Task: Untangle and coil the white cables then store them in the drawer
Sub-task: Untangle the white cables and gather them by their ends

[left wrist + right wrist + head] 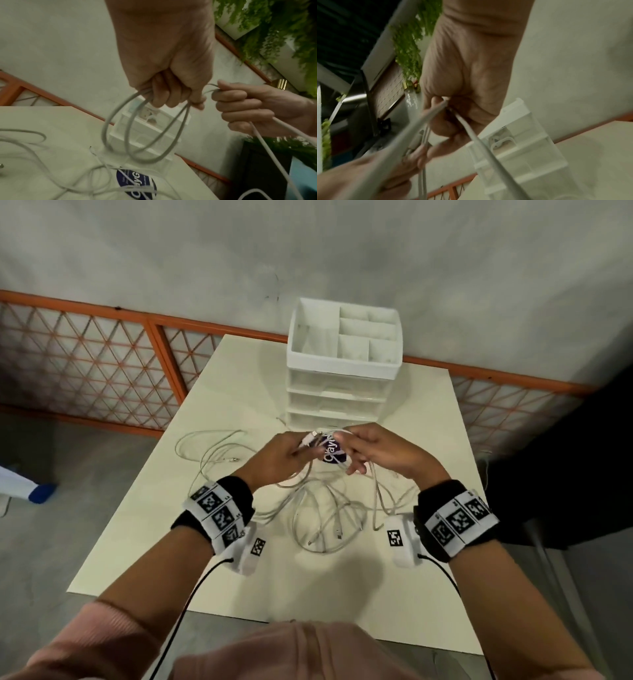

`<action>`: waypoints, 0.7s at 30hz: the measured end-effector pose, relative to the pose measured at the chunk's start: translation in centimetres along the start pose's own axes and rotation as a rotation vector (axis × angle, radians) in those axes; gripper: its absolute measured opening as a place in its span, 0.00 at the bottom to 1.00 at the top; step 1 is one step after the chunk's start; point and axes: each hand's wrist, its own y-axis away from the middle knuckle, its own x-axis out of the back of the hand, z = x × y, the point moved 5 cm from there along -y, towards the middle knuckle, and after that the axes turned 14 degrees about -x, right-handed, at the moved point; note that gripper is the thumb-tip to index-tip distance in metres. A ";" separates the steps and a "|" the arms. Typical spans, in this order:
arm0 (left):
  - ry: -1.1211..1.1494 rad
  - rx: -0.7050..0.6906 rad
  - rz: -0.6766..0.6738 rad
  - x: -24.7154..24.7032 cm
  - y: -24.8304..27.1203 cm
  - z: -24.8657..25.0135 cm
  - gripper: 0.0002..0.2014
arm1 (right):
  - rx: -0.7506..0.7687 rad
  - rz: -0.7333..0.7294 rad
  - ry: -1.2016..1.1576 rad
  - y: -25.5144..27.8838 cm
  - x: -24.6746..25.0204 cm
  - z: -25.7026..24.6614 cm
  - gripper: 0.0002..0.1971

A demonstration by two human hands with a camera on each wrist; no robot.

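Head view: both hands are up over the table, left hand (274, 455) and right hand (373, 451) each pinching the cable (322, 501), with the drawers (337, 402) just beyond them. Left wrist view: left fist clamps two hanging loops (145, 135), so I'd match each new loop to those and keep feeding slack, with a purple sticker (135, 185) below, lettering half hidden, maybe "Clay...". Right wrist view: blurry, but the right fingers (443, 125) curl round the cable.

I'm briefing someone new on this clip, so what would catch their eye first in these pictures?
First, the two hands raised together over the middle of the table: the left hand grips hanging loops of white cable, and the right hand pinches a strand beside it. Next, the loose tangle of white cables sprawled below them, and the white drawer unit standing at the far edge.
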 end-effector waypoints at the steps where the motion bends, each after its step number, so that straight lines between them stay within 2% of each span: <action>1: 0.007 0.002 0.078 0.6 -0.2 -0.2 0.10 | 0.006 0.019 -0.005 0.4 0.4 -0.1 0.18; 3: 0.050 0.038 0.299 3.1 -0.2 -0.7 0.12 | -0.010 0.069 0.009 0.7 1.6 1.1 0.17; 5: 0.000 0.042 0.492 6.3 0.2 -1.2 0.10 | -0.032 0.132 0.032 1.0 2.9 3.3 0.17; 8: -0.155 0.064 0.585 8.8 0.9 -1.9 0.09 | -0.066 0.236 0.090 1.2 4.8 6.3 0.18; 10: -0.207 0.148 0.626 8.9 1.9 -3.0 0.09 | -0.062 0.317 0.084 1.7 5.7 6.5 0.17; 11: -0.229 0.215 0.626 8.7 2.4 -3.6 0.09 | -0.048 0.365 0.073 2.0 6.1 6.0 0.17; 13: -0.277 0.368 0.531 7.8 3.2 -4.9 0.08 | 0.003 0.442 0.084 2.5 6.7 4.2 0.17; 14: -0.277 0.393 0.463 7.3 3.4 -4.9 0.14 | 0.036 0.462 0.117 2.7 6.8 3.0 0.17; 16: -0.171 0.290 0.378 6.1 2.8 -3.4 0.27 | 0.080 0.452 0.216 2.7 6.5 0.9 0.16; 18: 0.026 0.134 0.314 4.4 1.6 -0.6 0.33 | 0.092 0.400 0.316 2.4 5.3 -0.9 0.16; 20: 0.193 0.018 0.220 2.5 0.5 1.8 0.30 | 0.122 0.326 0.355 2.3 3.6 -2.5 0.16; 21: 0.227 -0.023 0.177 1.7 0.0 2.9 0.24 | 0.140 0.286 0.344 2.3 2.8 -3.2 0.16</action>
